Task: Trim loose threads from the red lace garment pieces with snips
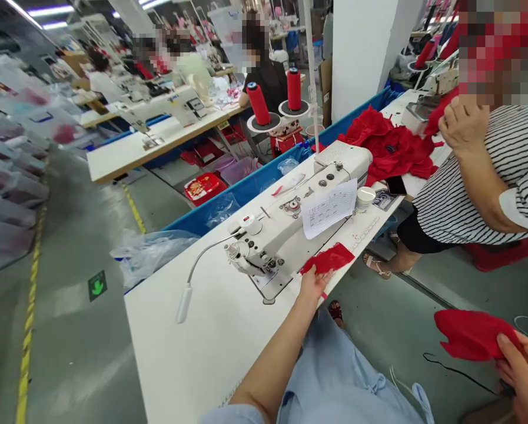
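My left hand (313,286) reaches over the front edge of the sewing table, its fingers closed on the end of a red fabric piece (332,258). That piece lies near the sewing machine (290,206), to the right of the needle area. Off to the lower right, my right hand (522,368) pinches another red fabric piece (471,334) between thumb and fingers. This second piece hangs in the air away from the table, above the floor.
A written paper sheet (329,207) leans on the machine. Behind it lies a heap of red fabric (382,144). A lamp (184,303) bends over the white tabletop (188,359). A person in a striped shirt (480,176) is at the right.
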{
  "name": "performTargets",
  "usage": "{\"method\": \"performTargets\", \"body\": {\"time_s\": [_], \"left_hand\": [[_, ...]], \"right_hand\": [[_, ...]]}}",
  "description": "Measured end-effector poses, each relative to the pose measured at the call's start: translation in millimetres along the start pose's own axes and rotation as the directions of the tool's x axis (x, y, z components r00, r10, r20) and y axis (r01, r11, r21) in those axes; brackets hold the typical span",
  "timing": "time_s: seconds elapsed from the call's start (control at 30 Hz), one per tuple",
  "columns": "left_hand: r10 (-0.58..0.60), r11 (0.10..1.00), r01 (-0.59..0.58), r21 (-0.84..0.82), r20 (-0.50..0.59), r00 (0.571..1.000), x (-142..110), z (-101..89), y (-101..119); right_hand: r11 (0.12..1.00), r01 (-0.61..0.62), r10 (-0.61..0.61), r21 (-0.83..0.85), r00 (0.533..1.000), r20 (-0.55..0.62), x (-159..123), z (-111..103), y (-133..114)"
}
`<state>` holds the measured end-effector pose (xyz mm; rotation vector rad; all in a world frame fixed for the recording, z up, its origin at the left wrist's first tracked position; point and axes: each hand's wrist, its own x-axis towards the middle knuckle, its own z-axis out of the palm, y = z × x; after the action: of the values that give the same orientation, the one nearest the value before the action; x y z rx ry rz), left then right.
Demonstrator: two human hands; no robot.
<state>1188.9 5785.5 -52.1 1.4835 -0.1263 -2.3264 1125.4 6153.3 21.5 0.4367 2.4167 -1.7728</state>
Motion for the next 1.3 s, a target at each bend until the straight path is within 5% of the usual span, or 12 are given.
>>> {"method": "performTargets", "body": {"time_s": [0.07, 0.17, 0.37, 0.5, 0.67, 0.83, 0.93, 1.07, 1.13, 1.2, 1.3], "left_hand": [[0.007, 0.999, -0.007, -0.052, -0.008, 1.000, -1.9, -2.7, 0.3], [0.031, 0.992, -0.034, -0.120, -0.028, 0.999, -6.4, -7.0, 4.1], [0.239, 0.970, -0.236, -0.059, 0.052, 0.970, -17.8, -30.4, 8.7], [0.328, 0.940, -0.327, -0.095, 0.005, 0.944, -23.6, -43.0, 4.6], [0.469, 0.878, -0.477, -0.024, -0.150, 0.871, -29.0, -50.6, -4.4], [0.556, 0.823, -0.566, 0.053, -0.286, 0.781, -29.5, -55.8, -8.0], [0.620, 0.772, -0.624, 0.123, -0.364, 0.695, -35.2, -58.9, -11.5], [0.734, 0.660, -0.703, 0.264, -0.427, 0.529, -49.5, -47.6, -30.4], [0.849, 0.529, -0.730, 0.433, -0.269, 0.456, -49.5, -27.6, -43.8], [0.893, 0.303, -0.740, 0.600, 0.093, 0.441, -39.4, 2.1, -55.3], [0.676, 0.008, -0.804, 0.594, 0.589, 0.442, -9.3, 51.8, -64.1]], "right_hand": [[0.998, -0.064, 0.064, 0.004, 0.998, 0.015, 10.2, 31.0, -32.4], [0.995, -0.096, 0.095, -0.008, 0.967, 0.237, 18.3, 88.4, -77.1], [0.975, -0.206, 0.091, 0.080, 0.705, 0.703, 45.5, 165.4, -129.0], [0.988, -0.124, 0.009, 0.087, 0.623, 0.782, 92.1, 206.4, -115.9], [0.964, 0.217, -0.004, -0.153, 0.587, 0.810, 135.7, 254.0, -67.7], [0.847, 0.499, -0.116, -0.186, 0.514, 0.850, 161.6, 271.7, -57.2], [0.711, 0.667, -0.154, -0.222, 0.456, 0.877, 171.9, 275.1, -60.9], [0.544, 0.790, -0.139, -0.285, 0.420, 0.897, 175.4, 275.0, -61.2], [0.495, 0.816, -0.126, -0.298, 0.407, 0.905, 175.1, 273.7, -60.1], [0.474, 0.826, -0.115, -0.305, 0.402, 0.908, 174.9, 272.0, -59.4], [0.485, 0.817, -0.118, -0.310, 0.413, 0.903, 175.5, 269.6, -59.3]]}}
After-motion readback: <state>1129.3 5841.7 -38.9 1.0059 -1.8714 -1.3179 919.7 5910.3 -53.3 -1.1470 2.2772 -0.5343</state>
